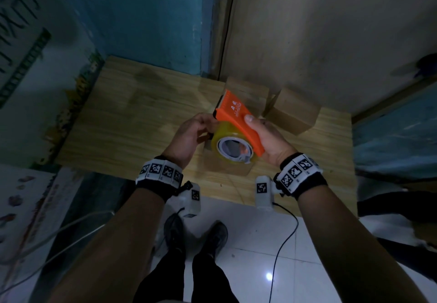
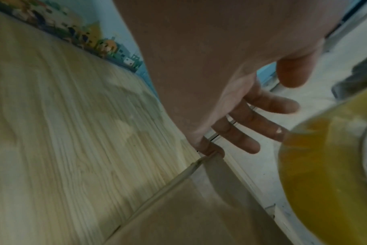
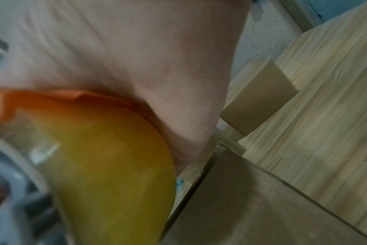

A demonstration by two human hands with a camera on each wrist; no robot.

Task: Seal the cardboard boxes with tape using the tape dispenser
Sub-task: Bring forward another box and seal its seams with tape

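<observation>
My right hand (image 1: 266, 137) grips an orange tape dispenser (image 1: 236, 113), thumb on its top, with a yellowish tape roll (image 1: 233, 147) mounted in it. It hovers above a small cardboard box (image 1: 224, 166) near the table's front edge. My left hand (image 1: 204, 125) is at the dispenser's toothed front end. In the left wrist view its fingers (image 2: 262, 122) stretch fairly straight toward the tape roll (image 2: 325, 165), thumb apart, over the box (image 2: 189, 215). The right wrist view shows the roll (image 3: 115, 165) under my palm.
Two more cardboard boxes (image 1: 248, 89) (image 1: 293, 111) stand at the back of the wooden table (image 1: 130, 113), against the wall; one box (image 3: 260, 99) shows in the right wrist view. A black cable (image 1: 283, 243) runs over the white floor tiles by my feet.
</observation>
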